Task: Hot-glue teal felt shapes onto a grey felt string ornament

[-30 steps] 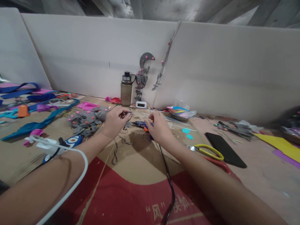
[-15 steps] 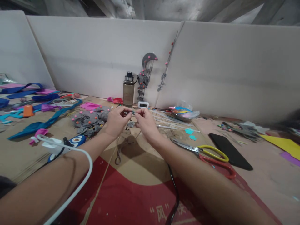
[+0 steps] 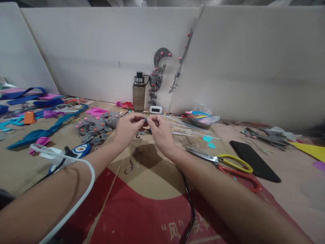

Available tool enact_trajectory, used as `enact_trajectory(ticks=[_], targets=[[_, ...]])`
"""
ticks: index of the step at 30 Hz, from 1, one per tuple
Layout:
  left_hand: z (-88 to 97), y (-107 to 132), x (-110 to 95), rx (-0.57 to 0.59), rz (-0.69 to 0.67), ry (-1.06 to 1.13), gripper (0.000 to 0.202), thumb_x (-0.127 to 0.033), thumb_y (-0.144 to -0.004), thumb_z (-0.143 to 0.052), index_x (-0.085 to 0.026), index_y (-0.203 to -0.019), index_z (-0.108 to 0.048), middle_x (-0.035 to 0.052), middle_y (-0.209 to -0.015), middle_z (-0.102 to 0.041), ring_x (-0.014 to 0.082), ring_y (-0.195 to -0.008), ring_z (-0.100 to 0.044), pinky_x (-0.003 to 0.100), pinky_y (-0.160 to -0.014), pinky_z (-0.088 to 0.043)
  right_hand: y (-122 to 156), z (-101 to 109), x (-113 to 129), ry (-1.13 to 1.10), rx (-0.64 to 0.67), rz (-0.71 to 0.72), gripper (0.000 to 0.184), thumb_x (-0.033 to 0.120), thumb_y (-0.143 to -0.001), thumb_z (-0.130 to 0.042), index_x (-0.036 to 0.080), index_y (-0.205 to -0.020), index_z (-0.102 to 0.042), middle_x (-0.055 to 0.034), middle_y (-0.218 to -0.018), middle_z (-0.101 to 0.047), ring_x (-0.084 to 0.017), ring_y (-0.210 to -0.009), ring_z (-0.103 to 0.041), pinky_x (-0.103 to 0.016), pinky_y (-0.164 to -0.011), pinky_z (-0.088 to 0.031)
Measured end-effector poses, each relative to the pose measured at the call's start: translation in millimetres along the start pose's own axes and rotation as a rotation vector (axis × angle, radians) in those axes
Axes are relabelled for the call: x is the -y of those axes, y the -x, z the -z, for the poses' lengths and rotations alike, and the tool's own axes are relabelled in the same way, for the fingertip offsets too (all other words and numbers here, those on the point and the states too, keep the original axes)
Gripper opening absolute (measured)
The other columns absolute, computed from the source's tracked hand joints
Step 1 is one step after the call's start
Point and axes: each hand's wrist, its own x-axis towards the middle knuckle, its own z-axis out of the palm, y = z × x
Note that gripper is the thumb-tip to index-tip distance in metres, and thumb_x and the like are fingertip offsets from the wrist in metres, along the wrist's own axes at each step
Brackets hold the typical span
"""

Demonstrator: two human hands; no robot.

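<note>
My left hand (image 3: 129,130) and my right hand (image 3: 162,134) meet over the cardboard, both closed in a pinch. Between their fingertips is a small dark teal piece (image 3: 145,120), too small to make out its kind. Below the hands, a strand of grey yarn (image 3: 130,163) trails on the cardboard; whether it joins the piece I cannot tell. Left of my left hand lies a pile of grey felt shapes with pink and orange dots (image 3: 92,127), beside a ball of grey yarn (image 3: 111,120).
A water bottle (image 3: 139,95) and a small digital clock (image 3: 155,109) stand behind my hands. Scissors (image 3: 215,159) and a black phone (image 3: 255,162) lie right. Teal cutouts (image 3: 207,139) sit nearer. A white cable (image 3: 92,176) loops over my left forearm. Felt decorations (image 3: 157,78) lean on the white board.
My hands have drawn slightly closer together, with the small piece still between the fingertips. The camera view has tilted down a little.
</note>
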Motion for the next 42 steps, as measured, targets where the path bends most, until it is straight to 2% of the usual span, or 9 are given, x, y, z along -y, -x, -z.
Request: enact_trajectory(ticks=[12,28,35,42], targets=[[-1.2,1.3,-4.1,0.004,-0.055,0.005,0.028,-0.037,-0.070,-0.070,-0.013,-0.084,-0.071,0.0066,-0.079,-0.071,0.0171,-0.072,-0.067,0.026,-0.062,-0.057,-0.7,3.6,1.4,0.094,0.009,0.006,0.024,0.032,-0.085,-0.046,0.018,-0.072,-0.060,0.0002,-0.068,-0.060,-0.012,-0.065,-0.052,-0.024,-0.062,-0.036],[-1.1,1.2,-3.2,0.009,0.012,0.086,0.027,-0.038,-0.069,-0.070,-0.013,-0.079,-0.066,0.0038,-0.072,-0.069,0.0178,-0.068,-0.068,0.026,-0.058,-0.056,0.2,2.0,-0.8,0.089,0.009,0.008,0.026,0.034,-0.085,-0.047,0.018,-0.069,-0.059,0.0006,-0.067,-0.061,-0.012,-0.063,-0.052,-0.025,-0.061,-0.036],[-0.9,0.5,-3.3,0.028,0.008,0.065,0.028,-0.036,-0.071,-0.068,-0.013,-0.087,-0.069,0.0055,-0.076,-0.070,0.0173,-0.069,-0.068,0.026,-0.058,-0.056,0.8,2.2,0.7,0.089,0.012,-0.004,0.024,0.033,-0.084,-0.047,0.018,-0.069,-0.059,0.0007,-0.067,-0.061,-0.012,-0.063,-0.052,-0.025,-0.061,-0.037],[-0.6,1.6,-4.1,0.019,0.012,0.067,0.024,-0.036,-0.070,-0.069,-0.013,-0.077,-0.066,0.0029,-0.070,-0.067,0.0163,-0.064,-0.066,0.026,-0.056,-0.056,1.6,2.3,1.7,0.091,0.017,-0.010,0.024,0.033,-0.084,-0.047,0.017,-0.069,-0.059,0.0014,-0.065,-0.060,-0.011,-0.061,-0.051,-0.024,-0.060,-0.036]])
